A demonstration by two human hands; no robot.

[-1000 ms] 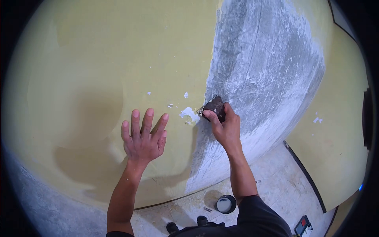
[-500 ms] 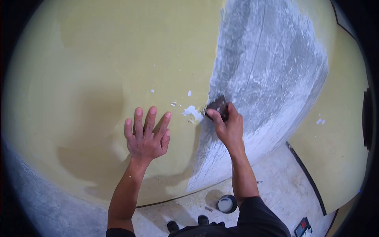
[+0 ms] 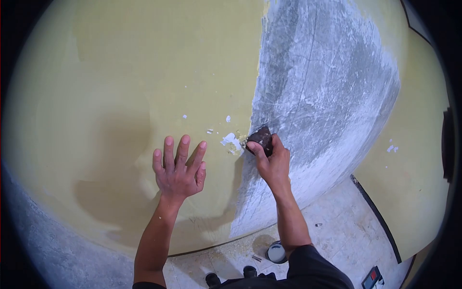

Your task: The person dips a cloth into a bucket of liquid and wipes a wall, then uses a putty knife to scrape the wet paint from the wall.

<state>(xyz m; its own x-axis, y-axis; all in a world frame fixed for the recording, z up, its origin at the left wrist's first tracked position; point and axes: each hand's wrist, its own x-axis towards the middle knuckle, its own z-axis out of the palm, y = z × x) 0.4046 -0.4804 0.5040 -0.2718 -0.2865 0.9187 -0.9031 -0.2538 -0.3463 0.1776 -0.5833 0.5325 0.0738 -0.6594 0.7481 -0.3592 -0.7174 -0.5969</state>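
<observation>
A wall fills most of the view, with yellow paint on the left and a bare grey scraped area to its right. My left hand lies flat on the yellow paint, fingers spread, holding nothing. My right hand grips a dark scraper between thumb and fingers. The scraper's left edge touches the border between the paint and the grey area. Just left of it is a chipped white patch, with smaller white spots above and beside it. Part of the scraper is hidden by my thumb.
On the floor below the wall stands a dark bucket with whitish contents. Paint debris lies near it. A red and dark object sits at the lower right. Another yellow wall section with a dark base strip is at the right.
My right hand and the scraper have moved slightly left and down along the paint border. My left hand remains spread on the wall. The view has shifted slightly.
</observation>
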